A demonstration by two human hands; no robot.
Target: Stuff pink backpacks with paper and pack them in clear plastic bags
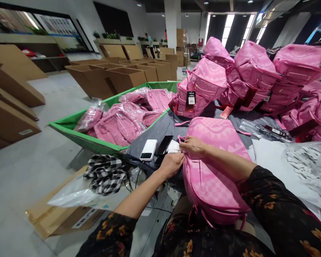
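Observation:
A pink backpack (214, 167) lies flat on the grey table (160, 128) in front of me. My left hand (172, 163) is closed in a pinch at the backpack's left edge. My right hand (194, 145) rests just above it on the same edge, fingers curled and pressed together on the bag's side. What the fingertips pinch is too small to make out. A white power bank (148, 150), a black phone (164, 144) and a small white item (173, 146) lie just left of my hands.
A green bin (69, 125) holds several bagged pink backpacks (123, 121). More pink backpacks (246, 78) are piled at the back right. Clear plastic bags (307, 160) lie right. A checked cloth (105, 173) and flat cartons (59, 217) sit left; open cardboard boxes (117, 75) stand behind.

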